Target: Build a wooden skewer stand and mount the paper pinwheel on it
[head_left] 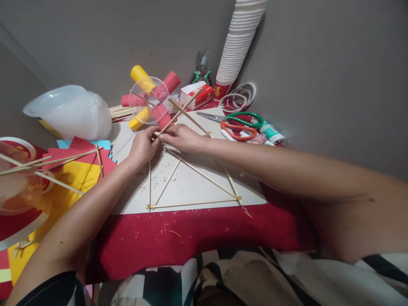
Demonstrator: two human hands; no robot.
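Note:
A frame of thin wooden sticks (194, 203) stands on the white board (248, 187). Its corners are bound with something yellowish. My left hand (145, 145) and my right hand (183, 137) meet at its far left corner, fingertips pinched together around a joint. A slanting stick (188, 106) rises from there and crosses another stick near its top. Just beyond my fingers is a wheel with a clear plastic disc (135, 95) and red and yellow paper tubes. The joint itself is mostly hidden by my fingers.
Scissors (239, 121), a white-green tube (272, 132), a coil of white cord (239, 97), pruning shears (202, 70) and a tall stack of paper cups (239, 42) stand at the back right. On the left are a white plastic bag (76, 110), coloured paper (76, 170) and another stick structure (63, 159).

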